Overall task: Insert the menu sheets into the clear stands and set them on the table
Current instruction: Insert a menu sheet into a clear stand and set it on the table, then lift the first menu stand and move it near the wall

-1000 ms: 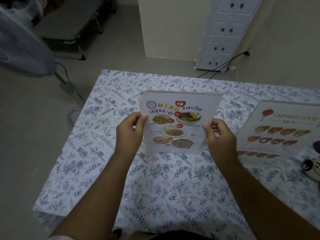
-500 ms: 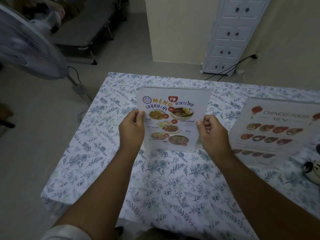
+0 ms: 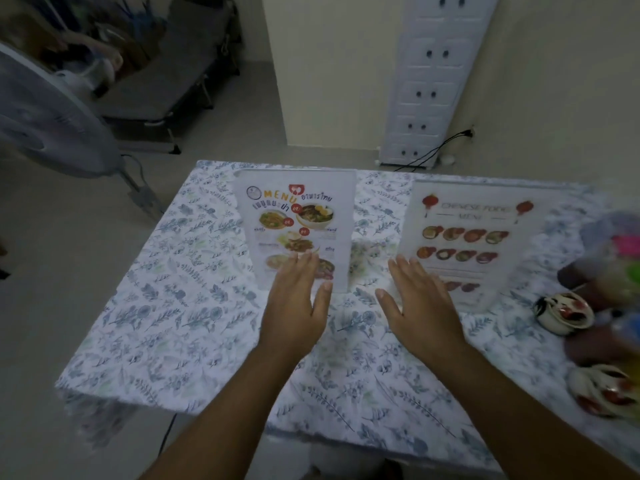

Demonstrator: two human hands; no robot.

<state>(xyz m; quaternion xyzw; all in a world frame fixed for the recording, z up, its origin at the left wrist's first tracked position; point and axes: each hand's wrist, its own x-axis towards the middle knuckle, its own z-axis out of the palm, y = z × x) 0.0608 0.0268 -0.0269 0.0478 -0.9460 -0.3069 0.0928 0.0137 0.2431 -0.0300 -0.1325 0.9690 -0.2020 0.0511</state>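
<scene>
- The left hand [image 3: 294, 306] hovered flat, its fingers [image 3: 303, 268] spread wide and holding nothing.
- The right hand [image 3: 420, 306] hovered likewise, fingers [image 3: 407, 271] wide and empty.
- The Thai menu stand [image 3: 298, 223] stood upright on the table [image 3: 194, 306], just beyond the left fingers.
- The Chinese menu stand [image 3: 467, 237] stood just beyond the right fingers.

I have one view only, from the camera on the person's head. It looks forward and steeply down over the table [image 3: 194, 317], close enough that both forearms enter from the bottom edge. The wide lens bends the table's edges. Beyond the far edge I see floor [image 3: 221, 140], a wall and a fan [image 3: 45, 112] at left.
</scene>
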